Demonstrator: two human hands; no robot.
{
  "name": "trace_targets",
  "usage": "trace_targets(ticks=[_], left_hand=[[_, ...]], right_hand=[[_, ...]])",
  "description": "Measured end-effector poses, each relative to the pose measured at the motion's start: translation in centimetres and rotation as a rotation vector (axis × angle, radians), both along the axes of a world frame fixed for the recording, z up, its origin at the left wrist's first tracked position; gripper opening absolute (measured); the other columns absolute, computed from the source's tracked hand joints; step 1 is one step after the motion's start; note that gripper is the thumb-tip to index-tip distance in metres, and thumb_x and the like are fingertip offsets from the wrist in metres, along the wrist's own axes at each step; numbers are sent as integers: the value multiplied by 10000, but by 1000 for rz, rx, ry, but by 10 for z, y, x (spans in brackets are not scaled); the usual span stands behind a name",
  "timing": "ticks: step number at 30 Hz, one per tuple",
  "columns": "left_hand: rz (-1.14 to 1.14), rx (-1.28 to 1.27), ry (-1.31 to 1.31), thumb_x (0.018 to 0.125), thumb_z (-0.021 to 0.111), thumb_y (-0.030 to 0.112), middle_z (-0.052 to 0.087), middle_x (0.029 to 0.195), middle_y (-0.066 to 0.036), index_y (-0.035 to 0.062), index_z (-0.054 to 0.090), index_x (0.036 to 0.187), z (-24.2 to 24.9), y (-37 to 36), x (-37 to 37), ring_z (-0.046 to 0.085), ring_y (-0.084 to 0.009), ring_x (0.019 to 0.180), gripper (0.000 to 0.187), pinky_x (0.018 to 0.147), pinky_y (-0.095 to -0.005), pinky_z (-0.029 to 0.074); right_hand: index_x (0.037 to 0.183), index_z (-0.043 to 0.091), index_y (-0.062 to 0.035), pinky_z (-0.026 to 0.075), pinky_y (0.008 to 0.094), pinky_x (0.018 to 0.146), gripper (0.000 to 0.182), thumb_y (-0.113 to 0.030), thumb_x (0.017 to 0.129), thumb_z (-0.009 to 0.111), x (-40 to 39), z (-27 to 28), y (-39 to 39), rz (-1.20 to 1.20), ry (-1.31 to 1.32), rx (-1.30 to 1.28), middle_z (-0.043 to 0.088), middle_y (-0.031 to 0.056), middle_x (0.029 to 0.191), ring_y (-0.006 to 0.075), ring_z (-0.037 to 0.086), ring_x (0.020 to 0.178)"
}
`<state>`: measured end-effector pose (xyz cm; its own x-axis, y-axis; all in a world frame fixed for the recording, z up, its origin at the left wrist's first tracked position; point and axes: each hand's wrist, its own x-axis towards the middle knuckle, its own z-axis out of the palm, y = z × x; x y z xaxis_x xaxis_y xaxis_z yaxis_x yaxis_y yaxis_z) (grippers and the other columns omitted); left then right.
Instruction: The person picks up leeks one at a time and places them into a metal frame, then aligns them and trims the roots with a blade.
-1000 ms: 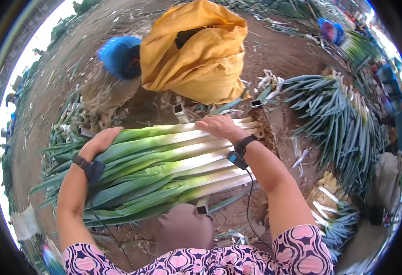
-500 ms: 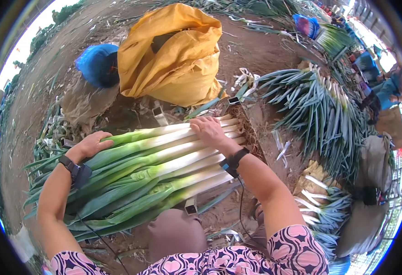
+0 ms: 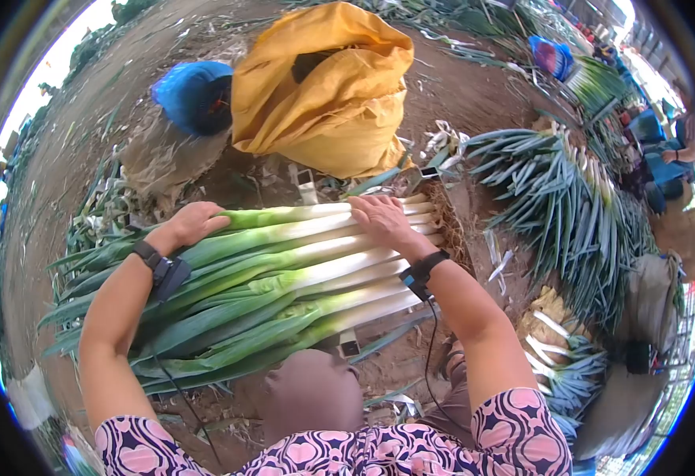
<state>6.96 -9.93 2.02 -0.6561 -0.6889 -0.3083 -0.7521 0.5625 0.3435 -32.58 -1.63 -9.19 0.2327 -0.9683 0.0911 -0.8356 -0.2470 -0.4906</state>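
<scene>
A layer of long green onions (image 3: 284,258) lies side by side across a low frame in front of me, white stalks and roots to the right, green leaves to the left. My left hand (image 3: 194,224) curls round the far edge of the layer, where the stalks turn green. Over the white stalks near the root end rests my right hand (image 3: 381,218), its fingers bent over the farthest ones. Both palms hide part of what they hold. Each wrist wears a black band with a small device and a cable.
Beyond the layer stands a big yellow sack (image 3: 323,95), with a blue bag (image 3: 195,97) to its left. More green onions (image 3: 561,206) are heaped at right, above a smaller pile (image 3: 565,369). Metal tube ends (image 3: 306,186) project from the frame. Another person (image 3: 680,143) is at far right.
The whole view has shifted slightly, so the scene appears farther right. Both hands keep about the same places on the green onions; the right hand's fingers look a little more spread.
</scene>
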Motion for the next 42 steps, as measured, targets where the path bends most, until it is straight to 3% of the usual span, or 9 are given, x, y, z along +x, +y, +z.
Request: trace_targets(ticks=[5,10,18,21,24,30,33,38,42], left_hand=[[69,144,5,916,506,374,647,936,-236,-15,647,988,0,-4,0,612,-378,870,419,782,-433,469],[124,215,-41,921,504,392,655,936,-226,-12,650,1006,-2,-4,-1,620,-350,860,437,787,-416,470],[118,372,-200,931,462,426,598,1188,-211,10,578,1212,26,-14,-15,555,-339,1106,515,946,-409,421],[-12,6,-244,952,440,313,515,1314,-216,-6,486,1313,49,0,-49,512,-322,1185,484,1006,-391,391],[107,187,-220,917,455,486,394,1424,-222,-12,338,1412,35,15,-111,362,-341,1331,712,1100,-407,303],[42,-34,-357,820,586,522,556,1201,-214,37,468,1230,-12,38,-134,527,-364,1138,646,949,-454,419],[36,-40,-359,817,579,536,533,1266,-215,45,423,1333,-12,38,-133,506,-352,1186,730,973,-429,415],[35,-170,-443,812,542,592,451,1401,-176,61,365,1416,-6,47,-138,431,-329,1293,824,1064,-573,271],[61,-292,-425,845,492,633,299,1496,-168,62,319,1436,7,98,-143,275,-319,1385,840,1101,-564,199]], right_hand=[[1219,509,-153,291,458,997,427,-440,907,465,14,1,5,25,49,-95,552,87,1249,296,475,1173],[1185,513,-124,318,476,992,462,-490,906,476,22,30,-12,136,139,233,547,133,1249,325,470,1200],[1239,507,-123,309,494,1020,525,-529,909,465,16,29,-14,146,88,304,547,128,1262,341,453,1227],[1239,518,-127,315,500,1020,557,-563,898,460,15,22,-20,149,89,313,561,132,1251,339,470,1216],[1248,507,-108,339,497,1007,576,-561,898,448,14,20,-25,175,110,318,569,156,1239,349,501,1183],[1286,487,-152,285,463,1053,534,-522,901,467,9,1,-8,157,99,110,501,115,1336,312,432,1251],[1322,485,-183,249,444,1079,491,-447,908,498,-12,-1,27,43,-33,-69,451,77,1392,287,375,1298],[1345,470,-191,253,450,1077,510,-396,885,548,-42,27,130,-11,12,-70,439,100,1399,296,353,1315],[1326,490,-174,321,448,1043,502,-375,874,570,-65,25,191,-81,8,-29,478,115,1349,320,401,1274]])
